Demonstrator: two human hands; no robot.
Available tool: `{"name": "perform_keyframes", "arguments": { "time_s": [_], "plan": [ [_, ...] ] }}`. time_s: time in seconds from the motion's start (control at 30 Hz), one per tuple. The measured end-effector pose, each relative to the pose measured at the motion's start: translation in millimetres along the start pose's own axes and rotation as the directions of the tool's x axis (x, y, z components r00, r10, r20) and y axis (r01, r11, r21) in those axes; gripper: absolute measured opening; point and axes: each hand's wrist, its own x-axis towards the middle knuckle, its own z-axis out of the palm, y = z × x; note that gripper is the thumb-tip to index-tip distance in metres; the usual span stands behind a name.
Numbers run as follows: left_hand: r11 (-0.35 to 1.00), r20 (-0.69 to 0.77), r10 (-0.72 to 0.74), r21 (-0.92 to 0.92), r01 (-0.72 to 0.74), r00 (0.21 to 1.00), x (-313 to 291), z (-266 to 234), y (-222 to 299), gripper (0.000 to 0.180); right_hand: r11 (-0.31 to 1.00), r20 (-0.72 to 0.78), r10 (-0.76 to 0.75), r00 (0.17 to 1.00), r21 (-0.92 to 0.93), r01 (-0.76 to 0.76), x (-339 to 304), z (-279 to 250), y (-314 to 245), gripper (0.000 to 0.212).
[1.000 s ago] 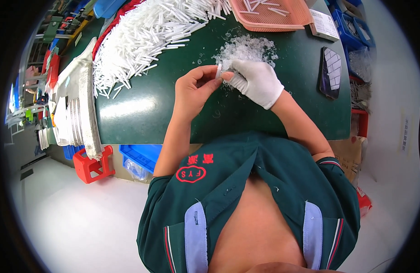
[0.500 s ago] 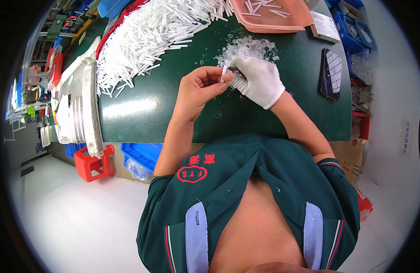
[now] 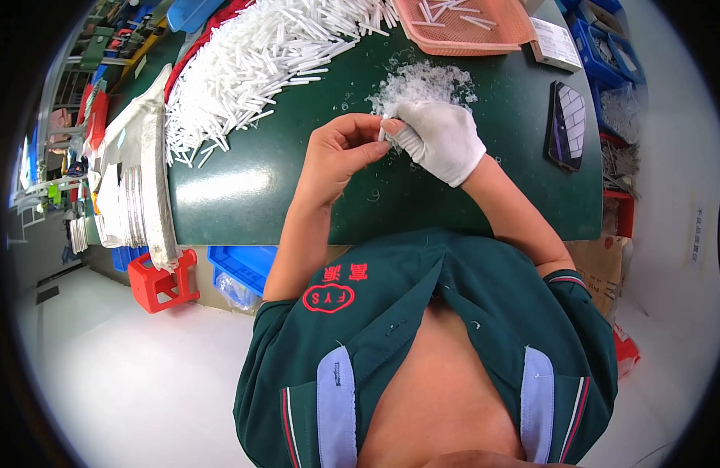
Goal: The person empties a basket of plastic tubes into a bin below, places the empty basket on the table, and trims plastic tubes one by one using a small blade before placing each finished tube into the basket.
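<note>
My bare left hand (image 3: 338,148) pinches a short white plastic tube (image 3: 382,134) between thumb and fingertips. Against its upper end sits my right hand (image 3: 444,142), in a white glove with the thumb tip bare. The gloved fingers are curled closed, and what they hold is hidden behind the glove. Just beyond both hands lies a heap of clear plastic trimmings (image 3: 426,82) on the dark green table (image 3: 297,199). To the far left spreads a large pile of similar white tubes (image 3: 254,66).
At the back right stands a pink plastic basket (image 3: 473,43) with a few tubes inside. Beside it are a white box (image 3: 556,45) and a phone (image 3: 567,126). Blue bins (image 3: 601,54) line the right side. A red stool (image 3: 163,282) stands below the table's left end.
My right hand has turned slightly, its thumb now over the tube's upper end. A dark reddish thing that showed between its fingers is now hidden. My left hand stays nearly still.
</note>
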Motion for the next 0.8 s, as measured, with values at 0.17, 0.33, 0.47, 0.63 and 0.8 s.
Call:
{"name": "perform_keyframes", "arguments": {
  "time_s": [0.17,0.33,0.47,0.63,0.8],
  "plan": [
    [0.964,-0.104,0.133,0.245,-0.104,0.986,2.4,1.3,-10.0,0.024,0.996,0.135,0.076,0.988,0.038,-0.082,-1.3,-0.8,-1.1,0.033],
    [0.776,-0.198,0.307,0.618,-0.125,0.931,2.0,13.2,-8.7,0.020,0.947,0.166,0.186,0.968,0.233,-0.222,-3.3,4.6,8.6,0.033],
    [0.334,0.039,0.596,0.896,-0.292,0.802,3.8,6.5,-9.9,0.017,0.873,0.211,0.271,0.939,0.357,-0.332,-3.7,6.6,12.3,0.039],
    [0.459,-0.061,0.536,0.858,-0.231,0.842,1.1,3.0,-7.5,0.016,0.825,0.156,0.342,0.927,0.422,-0.376,-2.2,7.1,22.6,0.038],
    [0.605,-0.183,0.406,0.788,-0.113,0.895,-3.4,0.2,-4.7,0.015,0.680,0.138,0.446,0.884,0.591,-0.435,2.3,-8.2,22.4,0.042]
  ]
}}
